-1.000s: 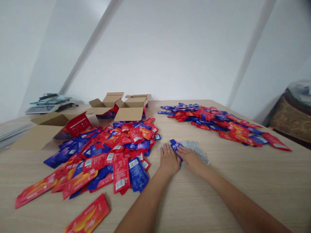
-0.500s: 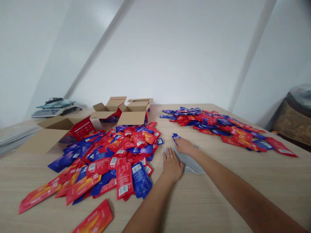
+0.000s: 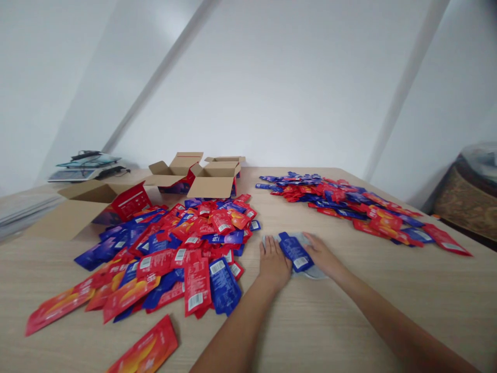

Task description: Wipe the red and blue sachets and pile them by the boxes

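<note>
A blue pouch [image 3: 296, 254] with a white barcode label lies flat on a grey cloth [image 3: 316, 272] on the table. My left hand [image 3: 274, 263] rests palm down on the cloth's left part, fingers stretched out, close to the pouch's left edge. At the pouch's right side is my right hand [image 3: 322, 255], its thumb at the pouch's edge and its fingers apart over the cloth. The undersides of both hands are hidden. Just left of my hands spreads a heap of red and blue pouches [image 3: 198, 233].
Several open cardboard boxes [image 3: 212, 187] stand behind the left heap. A second pile of pouches [image 3: 334, 194] stretches along the table's right side. One red pouch [image 3: 149, 347] lies apart at the front. Stacked items [image 3: 87, 167] sit at far left.
The blue pouch, earlier mostly covered by my right hand at the cloth's far edge, now lies barcode up on the cloth. My right hand has moved right and nearer. My left hand stays put.
</note>
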`<act>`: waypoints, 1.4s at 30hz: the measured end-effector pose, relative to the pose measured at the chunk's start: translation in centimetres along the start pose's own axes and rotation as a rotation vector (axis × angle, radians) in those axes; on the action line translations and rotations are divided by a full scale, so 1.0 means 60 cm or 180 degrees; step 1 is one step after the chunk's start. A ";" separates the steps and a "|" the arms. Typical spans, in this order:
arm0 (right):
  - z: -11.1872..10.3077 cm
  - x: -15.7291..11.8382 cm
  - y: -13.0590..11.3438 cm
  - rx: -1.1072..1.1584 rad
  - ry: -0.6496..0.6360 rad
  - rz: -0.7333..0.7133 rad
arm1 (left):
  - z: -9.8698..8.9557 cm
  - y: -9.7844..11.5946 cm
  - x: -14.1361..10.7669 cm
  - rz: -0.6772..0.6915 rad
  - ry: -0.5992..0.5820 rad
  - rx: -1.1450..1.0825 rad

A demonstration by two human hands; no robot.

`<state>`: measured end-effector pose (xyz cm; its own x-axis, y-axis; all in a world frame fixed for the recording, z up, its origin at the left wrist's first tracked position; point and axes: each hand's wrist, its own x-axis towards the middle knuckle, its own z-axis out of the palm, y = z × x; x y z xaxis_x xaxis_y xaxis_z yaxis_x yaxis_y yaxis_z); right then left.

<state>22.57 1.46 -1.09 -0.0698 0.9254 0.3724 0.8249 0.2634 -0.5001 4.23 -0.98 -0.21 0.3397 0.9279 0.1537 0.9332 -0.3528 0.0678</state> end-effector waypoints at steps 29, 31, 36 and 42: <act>0.030 0.175 -0.090 -0.0515 -0.0720 0.0005 | -0.003 0.000 -0.001 -0.0022 -0.0077 0.0105; 0.035 0.206 -0.094 -0.0180 -0.0453 0.0093 | -0.001 0.000 0.001 -0.0058 -0.0101 0.0101; 0.070 0.276 -0.162 0.1110 -0.0444 -0.0080 | -0.002 0.000 0.003 -0.0033 -0.0169 0.0088; 0.081 0.311 -0.169 0.2429 -0.0560 0.0060 | -0.012 -0.001 0.000 0.0000 -0.0222 0.0014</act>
<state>10.17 17.37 7.15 -0.2001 0.9444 0.2611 0.2174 0.3026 -0.9280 4.12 -1.04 0.52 0.3469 0.9341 0.0845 0.9337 -0.3525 0.0633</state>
